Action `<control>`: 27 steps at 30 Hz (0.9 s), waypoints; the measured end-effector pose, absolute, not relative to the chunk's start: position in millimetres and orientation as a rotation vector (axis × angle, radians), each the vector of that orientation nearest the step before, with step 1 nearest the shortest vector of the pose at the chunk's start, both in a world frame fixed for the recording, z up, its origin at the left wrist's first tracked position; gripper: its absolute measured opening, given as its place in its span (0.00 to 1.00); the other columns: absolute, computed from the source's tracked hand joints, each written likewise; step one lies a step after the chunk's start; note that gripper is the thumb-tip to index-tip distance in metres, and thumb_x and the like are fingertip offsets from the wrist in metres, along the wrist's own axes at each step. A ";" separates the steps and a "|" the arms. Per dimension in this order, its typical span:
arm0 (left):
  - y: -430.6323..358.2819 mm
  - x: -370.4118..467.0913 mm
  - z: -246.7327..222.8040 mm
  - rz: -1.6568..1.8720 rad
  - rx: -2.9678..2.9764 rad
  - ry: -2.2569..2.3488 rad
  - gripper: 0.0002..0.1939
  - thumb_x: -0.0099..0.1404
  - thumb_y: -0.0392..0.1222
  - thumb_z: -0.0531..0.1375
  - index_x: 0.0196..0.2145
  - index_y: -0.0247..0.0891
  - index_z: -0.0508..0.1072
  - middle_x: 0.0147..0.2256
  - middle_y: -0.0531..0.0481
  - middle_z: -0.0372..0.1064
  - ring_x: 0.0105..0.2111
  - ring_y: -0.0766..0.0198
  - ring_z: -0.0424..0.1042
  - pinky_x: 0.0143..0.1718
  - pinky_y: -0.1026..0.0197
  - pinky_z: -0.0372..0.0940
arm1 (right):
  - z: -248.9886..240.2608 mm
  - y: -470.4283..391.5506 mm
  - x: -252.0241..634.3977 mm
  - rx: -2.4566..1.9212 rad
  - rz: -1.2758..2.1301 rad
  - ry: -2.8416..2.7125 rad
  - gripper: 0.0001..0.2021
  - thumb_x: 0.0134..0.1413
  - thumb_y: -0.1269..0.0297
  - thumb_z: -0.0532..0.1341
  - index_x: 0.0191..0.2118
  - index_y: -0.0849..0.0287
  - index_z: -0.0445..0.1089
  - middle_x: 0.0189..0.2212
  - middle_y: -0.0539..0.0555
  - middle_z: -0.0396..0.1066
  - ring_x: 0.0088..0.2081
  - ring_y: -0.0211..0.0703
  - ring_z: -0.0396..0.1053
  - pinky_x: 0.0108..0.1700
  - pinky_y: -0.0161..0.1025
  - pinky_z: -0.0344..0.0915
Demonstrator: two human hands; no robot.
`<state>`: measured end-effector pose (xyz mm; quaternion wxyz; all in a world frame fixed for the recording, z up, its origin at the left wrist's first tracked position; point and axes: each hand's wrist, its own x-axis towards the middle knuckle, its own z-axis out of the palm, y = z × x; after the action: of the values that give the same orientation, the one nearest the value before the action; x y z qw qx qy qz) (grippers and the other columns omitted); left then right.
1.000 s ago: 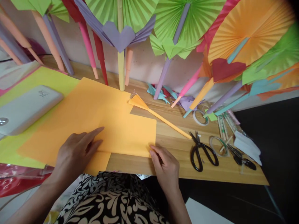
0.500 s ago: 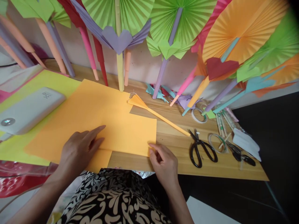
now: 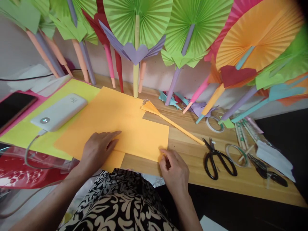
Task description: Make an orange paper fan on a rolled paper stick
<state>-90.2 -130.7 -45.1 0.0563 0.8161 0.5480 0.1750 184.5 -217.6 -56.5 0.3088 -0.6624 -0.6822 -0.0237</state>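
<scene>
My left hand (image 3: 96, 149) lies on a light orange paper sheet (image 3: 144, 136), its index finger stretched out and its thumb a little apart near the sheet's front edge. At the right front corner of that sheet, my right hand (image 3: 175, 168) pinches the edge between thumb and index finger. The front edge looks slightly turned up. Under it spreads a larger orange paper (image 3: 108, 99). A thin rolled orange paper stick (image 3: 179, 128) with a flared, pleated end rests behind and to the right. Black-handled scissors (image 3: 220, 157) lie partly open to the right of my right hand.
Paper fans (image 3: 197, 22) on rolled handles lean along the wall. A white power bank (image 3: 60, 110) with a cable sits on yellow paper (image 3: 16, 130), beside a dark phone (image 3: 15, 107). Tape rolls (image 3: 237, 155), small black scissors (image 3: 267, 171) and sticks lie near the right end.
The camera view has shifted left, so everything appears further right and the phone now shows. My hands keep nearly the same places on the orange paper.
</scene>
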 end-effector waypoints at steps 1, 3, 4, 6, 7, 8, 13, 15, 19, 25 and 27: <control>-130.6 -90.4 -45.7 0.542 2.493 1.646 0.19 0.74 0.44 0.50 0.52 0.39 0.76 0.35 0.46 0.78 0.32 0.58 0.72 0.34 0.56 0.65 | -56.8 -217.5 184.6 -1.744 -0.065 -1.803 0.11 0.59 0.72 0.57 0.43 0.57 0.75 0.34 0.52 0.78 0.36 0.42 0.75 0.39 0.37 0.68; -130.4 -90.9 -46.4 0.553 2.521 1.616 0.18 0.74 0.42 0.50 0.52 0.39 0.76 0.38 0.45 0.79 0.33 0.58 0.73 0.35 0.56 0.65 | -57.3 -217.3 185.2 -1.734 -0.060 -1.805 0.11 0.60 0.72 0.56 0.43 0.57 0.75 0.34 0.52 0.78 0.35 0.41 0.74 0.39 0.37 0.68; -130.4 -91.0 -46.5 0.554 2.527 1.605 0.18 0.74 0.42 0.50 0.52 0.39 0.76 0.39 0.44 0.79 0.33 0.58 0.73 0.35 0.56 0.65 | -57.5 -217.1 185.5 -1.732 -0.056 -1.808 0.11 0.60 0.72 0.56 0.43 0.57 0.75 0.34 0.52 0.78 0.35 0.41 0.74 0.39 0.37 0.68; -130.2 -91.3 -46.5 0.553 2.526 1.590 0.18 0.74 0.41 0.50 0.52 0.39 0.76 0.39 0.44 0.79 0.34 0.59 0.73 0.36 0.56 0.65 | -57.8 -217.0 186.0 -1.728 -0.055 -1.813 0.11 0.60 0.71 0.56 0.43 0.57 0.75 0.34 0.52 0.78 0.35 0.41 0.74 0.39 0.37 0.68; -130.0 -91.4 -46.6 0.556 2.522 1.582 0.18 0.74 0.41 0.50 0.52 0.39 0.76 0.38 0.44 0.79 0.34 0.59 0.74 0.36 0.56 0.65 | -58.1 -216.9 186.2 -1.725 -0.059 -1.815 0.11 0.60 0.71 0.56 0.43 0.57 0.75 0.34 0.52 0.78 0.35 0.42 0.74 0.39 0.37 0.68; -129.9 -91.5 -46.8 0.559 2.516 1.577 0.18 0.74 0.41 0.50 0.52 0.39 0.76 0.38 0.44 0.79 0.34 0.59 0.74 0.36 0.55 0.65 | -58.3 -216.8 186.3 -1.722 -0.068 -1.815 0.11 0.61 0.71 0.56 0.43 0.57 0.75 0.34 0.52 0.78 0.35 0.42 0.74 0.39 0.37 0.68; -130.0 -91.6 -49.4 0.613 2.519 1.551 0.18 0.73 0.40 0.49 0.50 0.39 0.76 0.38 0.45 0.78 0.34 0.59 0.74 0.37 0.55 0.65 | -60.2 -216.6 186.4 -1.727 -0.088 -1.816 0.11 0.60 0.70 0.56 0.42 0.56 0.75 0.35 0.53 0.78 0.35 0.43 0.74 0.40 0.38 0.68; -130.3 -91.0 -50.2 0.635 2.533 1.529 0.18 0.73 0.39 0.48 0.50 0.38 0.76 0.36 0.45 0.78 0.34 0.60 0.73 0.37 0.56 0.64 | -60.6 -216.3 186.4 -1.725 -0.088 -1.819 0.11 0.60 0.70 0.56 0.42 0.56 0.75 0.35 0.53 0.78 0.35 0.43 0.74 0.40 0.38 0.68; -128.2 -92.1 -47.5 0.553 2.565 1.525 0.18 0.72 0.38 0.48 0.49 0.38 0.76 0.32 0.46 0.75 0.33 0.59 0.72 0.36 0.57 0.63 | -59.7 -215.8 185.7 -1.731 -0.080 -1.818 0.11 0.60 0.70 0.56 0.42 0.56 0.75 0.34 0.53 0.78 0.36 0.43 0.74 0.41 0.38 0.69; -131.0 -90.0 -31.5 0.560 2.613 1.645 0.19 0.70 0.35 0.50 0.49 0.35 0.78 0.44 0.37 0.74 0.44 0.49 0.71 0.44 0.48 0.64 | -57.8 -216.4 184.0 -1.747 -0.038 -1.807 0.12 0.59 0.71 0.56 0.43 0.56 0.76 0.38 0.53 0.79 0.39 0.44 0.74 0.44 0.38 0.69; -143.1 -78.4 -28.1 0.743 2.680 1.567 0.18 0.70 0.33 0.50 0.50 0.36 0.77 0.54 0.38 0.72 0.53 0.48 0.69 0.52 0.44 0.62 | -57.3 -216.9 183.7 -1.765 -0.012 -1.803 0.12 0.58 0.71 0.56 0.43 0.56 0.76 0.37 0.53 0.79 0.38 0.44 0.74 0.44 0.38 0.69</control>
<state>-78.4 -143.1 -28.1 -0.0254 0.8394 0.4906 0.2326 183.7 -216.9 -57.3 0.3041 -0.6663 -0.6808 -0.0047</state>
